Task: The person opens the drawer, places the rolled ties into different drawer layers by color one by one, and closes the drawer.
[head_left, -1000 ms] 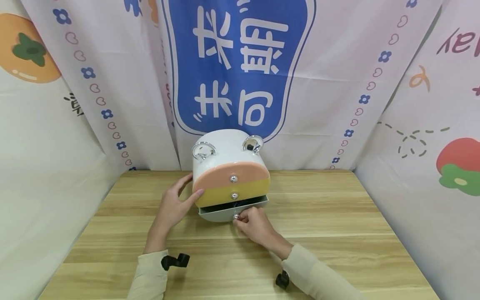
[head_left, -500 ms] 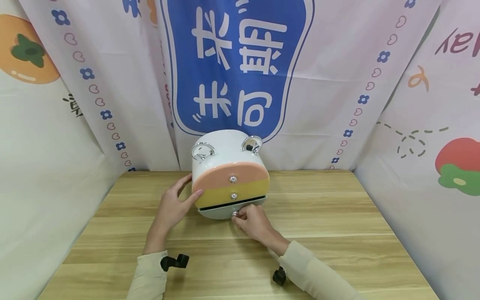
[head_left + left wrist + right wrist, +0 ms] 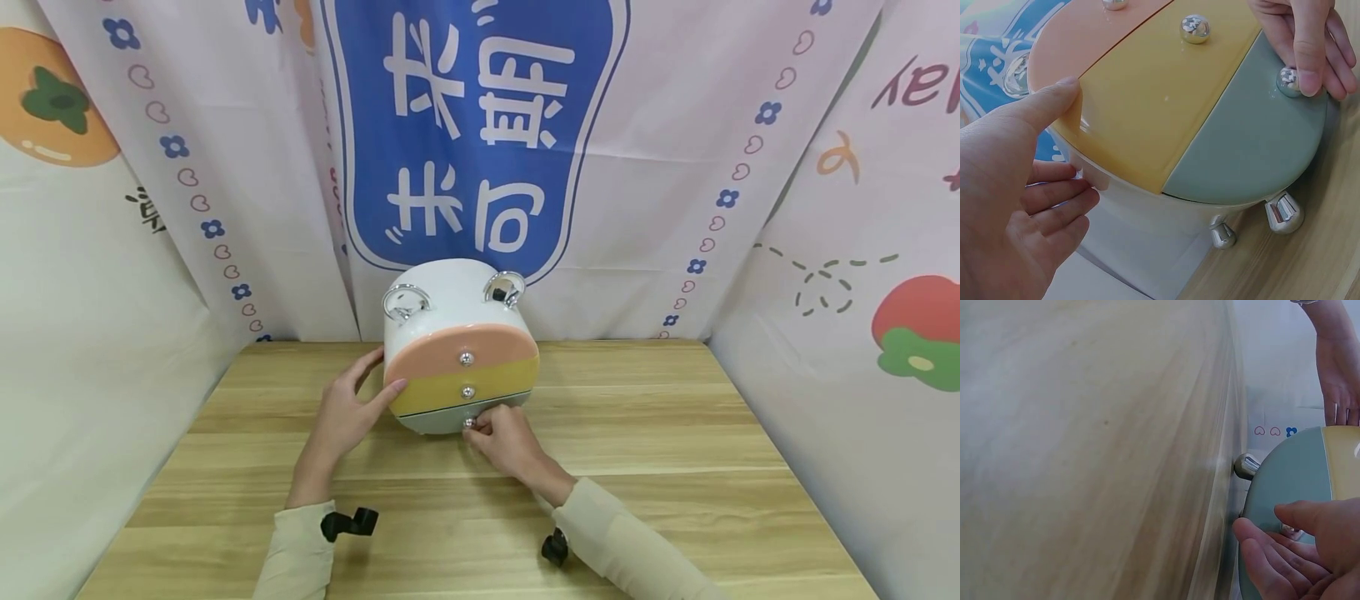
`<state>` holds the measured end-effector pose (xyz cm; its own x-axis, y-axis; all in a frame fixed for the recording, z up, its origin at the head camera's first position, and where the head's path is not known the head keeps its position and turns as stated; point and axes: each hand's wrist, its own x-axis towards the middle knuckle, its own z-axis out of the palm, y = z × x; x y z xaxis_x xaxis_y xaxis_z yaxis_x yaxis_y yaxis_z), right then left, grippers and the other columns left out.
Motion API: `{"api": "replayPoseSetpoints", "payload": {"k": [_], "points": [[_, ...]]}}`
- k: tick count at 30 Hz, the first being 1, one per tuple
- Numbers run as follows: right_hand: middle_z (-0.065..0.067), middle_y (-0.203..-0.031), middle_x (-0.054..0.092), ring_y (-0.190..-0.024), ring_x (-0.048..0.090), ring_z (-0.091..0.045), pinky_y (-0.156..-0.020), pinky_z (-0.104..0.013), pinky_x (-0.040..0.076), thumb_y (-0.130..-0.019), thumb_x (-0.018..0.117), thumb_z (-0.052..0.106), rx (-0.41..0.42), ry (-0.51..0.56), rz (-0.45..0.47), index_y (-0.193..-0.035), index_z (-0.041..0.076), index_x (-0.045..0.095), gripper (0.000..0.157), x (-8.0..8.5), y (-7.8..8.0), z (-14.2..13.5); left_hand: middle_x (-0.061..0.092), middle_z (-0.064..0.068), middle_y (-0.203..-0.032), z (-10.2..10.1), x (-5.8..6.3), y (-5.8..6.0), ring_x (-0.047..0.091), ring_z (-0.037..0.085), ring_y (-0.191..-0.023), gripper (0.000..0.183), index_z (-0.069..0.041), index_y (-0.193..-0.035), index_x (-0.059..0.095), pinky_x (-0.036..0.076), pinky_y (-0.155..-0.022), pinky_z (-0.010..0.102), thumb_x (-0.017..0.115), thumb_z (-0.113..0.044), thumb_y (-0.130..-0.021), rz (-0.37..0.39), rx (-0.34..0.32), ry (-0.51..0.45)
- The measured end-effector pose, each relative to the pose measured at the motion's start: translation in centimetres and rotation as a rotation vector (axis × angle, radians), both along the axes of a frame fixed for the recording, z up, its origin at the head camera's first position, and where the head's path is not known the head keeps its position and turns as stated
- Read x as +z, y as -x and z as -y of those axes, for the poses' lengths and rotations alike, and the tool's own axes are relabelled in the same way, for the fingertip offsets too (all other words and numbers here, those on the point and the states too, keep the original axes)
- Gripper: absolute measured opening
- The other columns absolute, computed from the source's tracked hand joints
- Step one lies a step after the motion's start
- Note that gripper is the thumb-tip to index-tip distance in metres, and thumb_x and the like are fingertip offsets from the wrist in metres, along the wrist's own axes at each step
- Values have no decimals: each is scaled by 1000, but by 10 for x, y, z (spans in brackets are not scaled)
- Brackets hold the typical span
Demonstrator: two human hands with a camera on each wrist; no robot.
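Note:
A small rounded chest of drawers (image 3: 459, 292) has a white body, two mirror-like round ears on top and three coloured fronts with silver knobs. Its lowest, grey-green drawer (image 3: 1247, 137) sits almost flush, with a thin dark line above it in the head view. My right hand (image 3: 510, 442) pinches that drawer's silver knob (image 3: 469, 423) between thumb and fingers. On the chest's left side rests my left hand (image 3: 348, 412), thumb against the yellow drawer (image 3: 1166, 94) and the other fingers along the white side wall. The drawer's inside is hidden.
The chest stands on short silver feet (image 3: 1285, 212) near the back of a wood-grain table (image 3: 637, 500). Right behind it hangs a printed curtain (image 3: 465, 167), and more printed cloth (image 3: 847, 333) encloses both sides. A black bracket (image 3: 351, 522) sticks out from each sleeve.
The grey-green drawer has slid inward from partly pulled out, its dark gap narrowing to a thin line. My right hand moved with its knob. The left hand has stayed in place.

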<state>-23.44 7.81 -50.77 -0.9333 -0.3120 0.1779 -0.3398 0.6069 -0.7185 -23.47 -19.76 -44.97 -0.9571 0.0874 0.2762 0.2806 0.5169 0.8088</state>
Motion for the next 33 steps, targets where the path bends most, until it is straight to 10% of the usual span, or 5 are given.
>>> {"api": "replayPoseSetpoints", "payload": {"k": [33], "points": [[-3, -69, 77, -49, 56, 0, -44, -17, 46, -96, 78, 18, 30, 4, 28, -78, 5, 82, 23, 4, 5, 2, 43, 14, -167, 0, 1, -1, 39, 43, -155, 78, -13, -162, 42, 37, -124, 67, 68, -54, -100, -12, 15, 45]]}}
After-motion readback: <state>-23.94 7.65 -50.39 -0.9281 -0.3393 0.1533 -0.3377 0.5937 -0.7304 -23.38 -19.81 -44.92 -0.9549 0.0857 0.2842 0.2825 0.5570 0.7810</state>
